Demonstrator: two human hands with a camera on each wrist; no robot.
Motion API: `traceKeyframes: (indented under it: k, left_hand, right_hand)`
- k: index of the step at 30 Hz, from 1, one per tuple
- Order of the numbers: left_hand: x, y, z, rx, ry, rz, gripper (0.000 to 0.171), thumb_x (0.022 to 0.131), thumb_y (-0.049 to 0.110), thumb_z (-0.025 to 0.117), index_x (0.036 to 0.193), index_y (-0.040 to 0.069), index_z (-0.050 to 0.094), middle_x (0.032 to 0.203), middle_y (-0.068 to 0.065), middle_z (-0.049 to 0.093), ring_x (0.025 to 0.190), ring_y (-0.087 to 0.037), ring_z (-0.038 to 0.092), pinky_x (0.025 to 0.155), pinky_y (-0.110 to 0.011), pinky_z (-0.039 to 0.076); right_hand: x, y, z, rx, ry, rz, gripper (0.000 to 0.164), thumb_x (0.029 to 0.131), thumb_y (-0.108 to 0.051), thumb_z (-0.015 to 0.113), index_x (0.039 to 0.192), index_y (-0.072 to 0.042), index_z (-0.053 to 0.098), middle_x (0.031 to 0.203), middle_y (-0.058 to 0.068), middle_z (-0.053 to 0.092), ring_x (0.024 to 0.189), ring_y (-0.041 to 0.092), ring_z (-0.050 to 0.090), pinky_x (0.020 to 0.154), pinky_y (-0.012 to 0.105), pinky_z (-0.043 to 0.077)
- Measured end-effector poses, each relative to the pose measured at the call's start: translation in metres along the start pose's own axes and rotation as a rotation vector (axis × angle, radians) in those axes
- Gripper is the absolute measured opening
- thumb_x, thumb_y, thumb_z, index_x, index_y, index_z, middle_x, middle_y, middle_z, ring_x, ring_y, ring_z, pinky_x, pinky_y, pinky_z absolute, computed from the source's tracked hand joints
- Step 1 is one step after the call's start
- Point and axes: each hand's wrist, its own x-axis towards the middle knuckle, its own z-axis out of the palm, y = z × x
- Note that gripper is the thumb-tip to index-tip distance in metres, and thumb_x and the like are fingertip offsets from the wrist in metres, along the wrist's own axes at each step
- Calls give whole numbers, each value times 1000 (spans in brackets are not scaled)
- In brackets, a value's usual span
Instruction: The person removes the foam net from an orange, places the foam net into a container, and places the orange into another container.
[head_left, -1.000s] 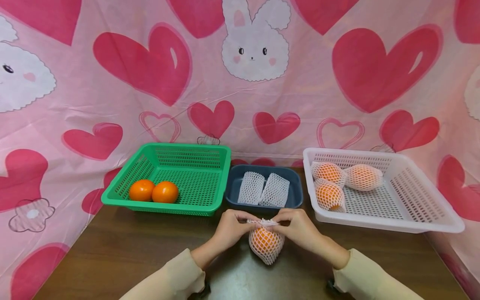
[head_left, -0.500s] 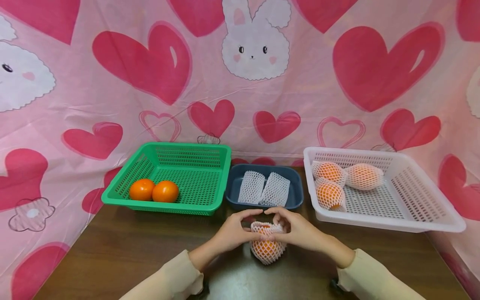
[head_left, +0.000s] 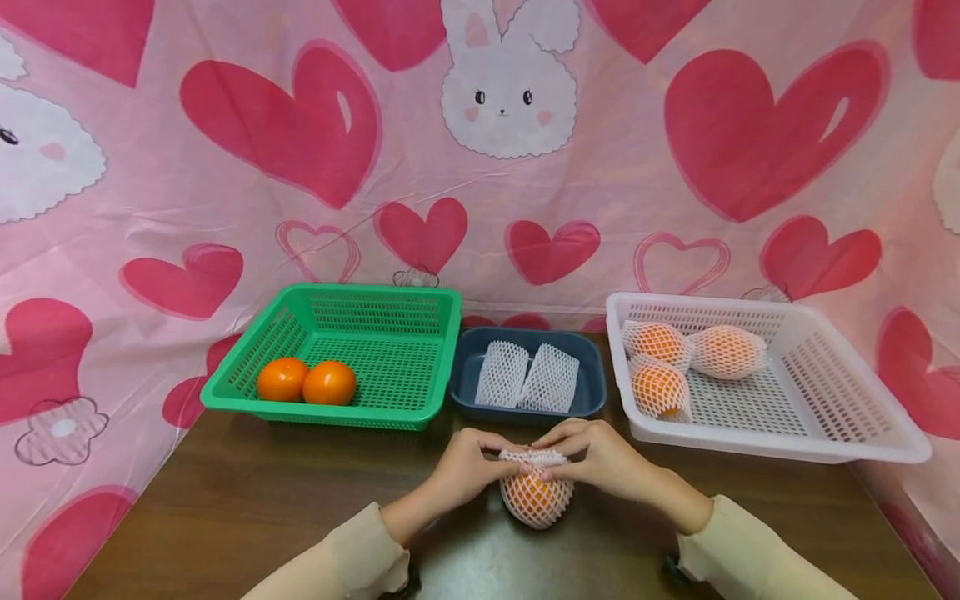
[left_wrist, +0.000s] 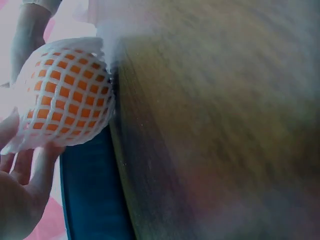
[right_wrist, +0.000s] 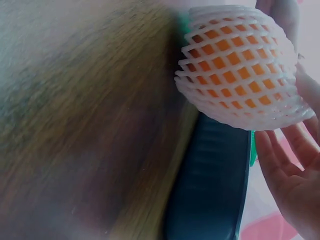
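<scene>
I work at a brown wood-grained surface (head_left: 285,500) with a pale glare at its near middle, and a pink cloth (head_left: 487,187) printed with red hearts and white rabbits hangs behind it and round both sides. Along the far edge stand a green basket (head_left: 393,371) on my left, a small dark blue tray (head_left: 467,367) in the middle and a white basket (head_left: 750,440) on my right. My orange (head_left: 536,500), wrapped in its white net (left_wrist: 52,114), sits between my hands, just on my side of the tray; whether it touches the wood I cannot tell. The fingers and thumb of my left hand (head_left: 467,467) and right hand (head_left: 600,462) pinch the net's gathered top. Only the head view takes in two bare oranges (head_left: 328,383) in the green basket, two flat nets (head_left: 502,375) in the tray and three wrapped oranges (head_left: 726,354) in the white basket. Both wrist views bring the mesh close, its diamonds showing orange skin; the right one also catches green slivers beside the tray, while the wood blurs in both.
</scene>
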Motion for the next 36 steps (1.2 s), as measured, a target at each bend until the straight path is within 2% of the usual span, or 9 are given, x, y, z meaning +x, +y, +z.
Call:
traceKeyframes:
  k: [4, 9, 14, 17, 21, 24, 28, 31, 36]
  left_hand:
    - [-1, 1, -1, 41, 47, 21, 11, 82, 11, 87, 90, 4, 83, 89, -3, 78, 83, -7, 70, 71, -22, 57]
    - [-1, 1, -4, 56, 98, 71, 9, 82, 6, 86, 91, 6, 83, 88, -3, 78, 83, -6, 71, 71, -23, 57]
    - [1, 0, -7, 57, 108, 87, 11, 83, 2, 84, 93, 7, 83, 90, -2, 78, 85, -5, 70, 73, -23, 57]
    - [2, -1, -8, 20, 85, 70, 12, 84, 3, 83, 96, 6, 82, 93, -4, 78, 87, -6, 70, 74, -23, 58]
    - [2, -1, -9, -37, 7, 29, 29, 83, 9, 87, 110, 3, 78, 107, -8, 75, 96, -11, 69, 80, -25, 58]
    - [1, -1, -9, 6, -29, 13, 44, 79, 14, 91, 117, 3, 75, 113, -9, 73, 101, -13, 68, 83, -27, 57]
    - [1, -1, -8, 72, -22, 16, 42, 77, 17, 92, 114, 4, 77, 108, -7, 76, 99, -12, 69, 82, -26, 56]
    - [1, -1, -8, 77, -11, 36, 34, 77, 16, 92, 107, 4, 80, 106, -5, 77, 98, -12, 70, 79, -24, 56]
    - [2, -1, -8, 91, 4, 70, 25, 78, 13, 91, 99, 4, 82, 101, -4, 78, 93, -12, 72, 76, -26, 57]
  right_hand:
    - [1, -1, 3, 13, 58, -56, 18, 78, -5, 89, 95, -3, 83, 95, 3, 78, 86, 11, 70, 72, 22, 56]
    - [2, 0, 9, 15, 145, -112, 19, 76, 5, 86, 94, -2, 82, 88, 4, 77, 79, 13, 71, 71, 21, 56]
    - [4, 1, 15, -44, 213, -203, 26, 73, 15, 82, 94, 0, 81, 87, 6, 75, 79, 15, 70, 73, 19, 55]
    - [5, 3, 18, -62, 235, -250, 28, 73, 16, 81, 96, 1, 80, 91, 7, 75, 81, 18, 71, 76, 19, 55]
    - [4, 6, 19, -37, 238, -186, 25, 76, 9, 84, 98, -2, 80, 94, 6, 75, 85, 18, 71, 77, 19, 54]
    - [2, 7, 17, -44, 202, -69, 28, 78, -2, 87, 105, -4, 79, 103, 3, 74, 95, 18, 70, 83, 22, 54]
    - [-1, 9, 14, -66, 109, 39, 37, 82, -14, 87, 116, -4, 77, 116, 4, 75, 108, 18, 69, 91, 29, 55]
    - [-2, 10, 12, -47, 78, 41, 34, 83, -15, 86, 114, -3, 78, 114, 6, 75, 106, 18, 71, 89, 28, 56]
    - [-1, 8, 12, -10, 115, -34, 26, 81, -3, 86, 106, -1, 80, 106, 9, 77, 97, 18, 74, 83, 18, 54]
